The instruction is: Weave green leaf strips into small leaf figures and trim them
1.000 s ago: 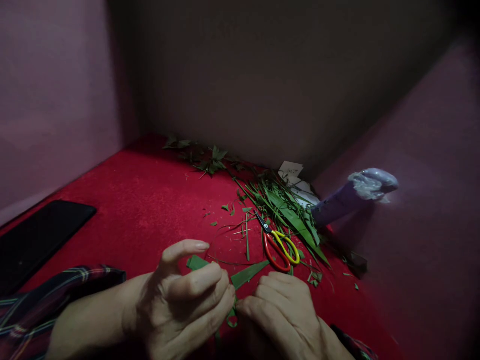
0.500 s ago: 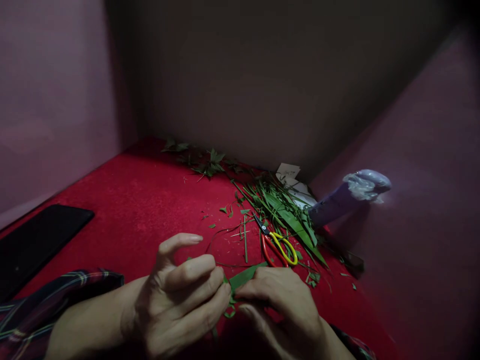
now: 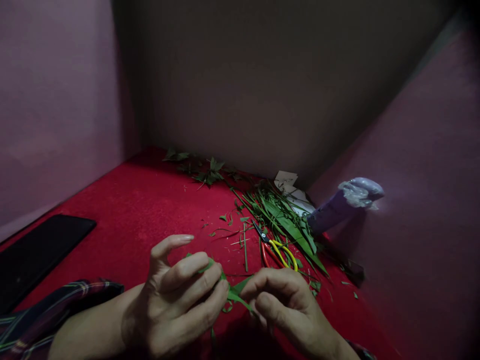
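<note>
Green leaf strips point(image 3: 235, 295) stretch between my two hands, low in the middle of the head view. My left hand point(image 3: 183, 295) is curled round the strips, its index finger raised, and most of what it grips is hidden behind the fingers. A small curl of leaf hangs below its fingertips. My right hand point(image 3: 288, 310) pinches the right end of the strips, its thumb bent over. Just beyond it lie scissors point(image 3: 272, 245) with dark blades and one red, one yellow handle.
A pile of long green leaves point(image 3: 285, 220) lies behind the scissors. Leaf sprigs point(image 3: 210, 172) and scraps are strewn along the back of the red table point(image 3: 150, 200). White papers point(image 3: 290, 187) and a purple plastic-topped tube point(image 3: 337, 205) stand at right. A black flat object point(image 3: 45, 250) lies left.
My right hand has turned and shifted a little, so its thumb now shows and a narrow leaf strip reaches towards it. My left hand keeps its hold. The view has tilted slightly.
</note>
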Motion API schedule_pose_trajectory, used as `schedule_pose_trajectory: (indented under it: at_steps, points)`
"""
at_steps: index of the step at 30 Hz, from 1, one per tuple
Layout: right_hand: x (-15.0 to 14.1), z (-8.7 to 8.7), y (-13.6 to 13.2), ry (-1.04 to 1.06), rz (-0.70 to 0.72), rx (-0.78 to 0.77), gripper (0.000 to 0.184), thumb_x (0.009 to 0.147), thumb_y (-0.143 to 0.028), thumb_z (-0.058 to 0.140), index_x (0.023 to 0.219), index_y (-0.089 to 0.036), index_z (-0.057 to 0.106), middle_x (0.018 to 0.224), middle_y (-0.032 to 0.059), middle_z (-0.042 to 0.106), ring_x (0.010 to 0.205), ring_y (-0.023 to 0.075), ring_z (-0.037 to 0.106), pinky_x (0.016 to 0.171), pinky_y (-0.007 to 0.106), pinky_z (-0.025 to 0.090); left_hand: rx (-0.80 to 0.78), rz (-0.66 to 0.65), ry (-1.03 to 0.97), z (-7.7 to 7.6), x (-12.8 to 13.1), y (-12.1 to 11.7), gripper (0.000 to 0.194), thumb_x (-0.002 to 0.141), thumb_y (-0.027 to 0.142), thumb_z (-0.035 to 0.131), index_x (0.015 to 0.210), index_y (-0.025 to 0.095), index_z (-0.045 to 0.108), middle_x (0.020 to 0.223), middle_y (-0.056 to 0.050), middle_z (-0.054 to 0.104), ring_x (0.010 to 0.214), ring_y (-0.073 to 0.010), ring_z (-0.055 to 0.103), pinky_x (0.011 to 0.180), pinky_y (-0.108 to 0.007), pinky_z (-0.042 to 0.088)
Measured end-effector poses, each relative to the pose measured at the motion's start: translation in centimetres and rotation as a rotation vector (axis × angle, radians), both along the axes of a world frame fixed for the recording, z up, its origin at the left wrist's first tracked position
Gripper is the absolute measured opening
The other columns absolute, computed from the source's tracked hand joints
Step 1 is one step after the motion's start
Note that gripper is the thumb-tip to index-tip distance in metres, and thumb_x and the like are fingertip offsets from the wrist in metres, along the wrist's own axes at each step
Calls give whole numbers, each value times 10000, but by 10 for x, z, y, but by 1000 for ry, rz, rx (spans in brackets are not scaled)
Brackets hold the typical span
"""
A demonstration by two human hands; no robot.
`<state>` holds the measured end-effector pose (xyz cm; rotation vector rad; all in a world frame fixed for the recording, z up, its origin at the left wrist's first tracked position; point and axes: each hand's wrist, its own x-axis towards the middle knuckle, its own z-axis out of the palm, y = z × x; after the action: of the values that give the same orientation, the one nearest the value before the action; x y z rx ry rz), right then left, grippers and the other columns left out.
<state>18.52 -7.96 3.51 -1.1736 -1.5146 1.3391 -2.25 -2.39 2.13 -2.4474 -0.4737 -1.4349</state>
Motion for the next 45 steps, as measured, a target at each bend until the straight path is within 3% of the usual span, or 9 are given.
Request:
schedule_pose_trajectory:
  at_steps: [3,5,9,12,15,23,32,39,45]
  points:
    - [0,-1,2,159,60,-276,263,709,-372,712,748,-122,637,542,-7,567,453,70,503,446,176,392,6,15,-2,0,0,2,302,897,170,431,789,215,710,763,14,752,842,-149,568,990,-473,312]
    - [-1,-1,4,205,84,-364,314,702,-413,708,756,-113,632,540,4,579,439,76,514,435,179,395,6,21,-4,-1,-1,3,295,895,181,437,789,219,710,770,21,754,839,-147,568,996,-466,311]
    - [-1,0,7,137,102,-314,464,824,-536,507,829,-93,647,502,-23,513,393,35,395,386,148,286,59,50,38,-3,-4,3,260,881,190,469,802,249,710,827,53,754,851,-132,576,1044,-454,276]
    - [-2,1,9,167,55,-330,386,722,-489,666,737,-108,605,513,-67,437,424,18,299,402,149,229,78,66,57,-4,-5,3,262,880,208,468,794,260,710,839,62,752,846,-128,578,1055,-446,273]
    - [-4,2,10,197,8,-343,384,627,-443,760,669,-125,549,529,-64,464,456,28,324,427,161,239,68,75,37,-3,-5,2,272,880,209,459,787,265,708,823,64,751,842,-128,573,1051,-442,277]
    - [0,2,6,144,102,-379,316,650,-376,754,665,-129,558,517,-75,439,462,34,325,438,169,237,9,43,20,-3,-5,-1,253,873,177,474,831,251,712,851,35,754,859,-154,576,1040,-469,274]
    - [21,21,7,-294,158,42,117,808,-255,618,764,-155,660,674,-16,561,640,101,481,587,223,362,-21,55,-52,-1,-1,-2,215,869,186,512,814,243,712,803,38,757,830,-161,578,989,-491,314]
    - [9,21,6,-275,75,435,94,832,-142,571,830,-183,656,872,42,586,784,130,552,674,248,439,-52,50,-18,-2,-5,-3,160,850,200,552,856,261,699,826,46,752,851,-161,579,1001,-495,317]
    - [-11,11,6,-261,74,706,142,833,-88,520,850,-160,641,696,35,615,613,110,556,563,215,445,-79,27,-54,-3,-4,-2,199,870,196,512,840,270,694,796,53,750,831,-162,579,992,-496,317]
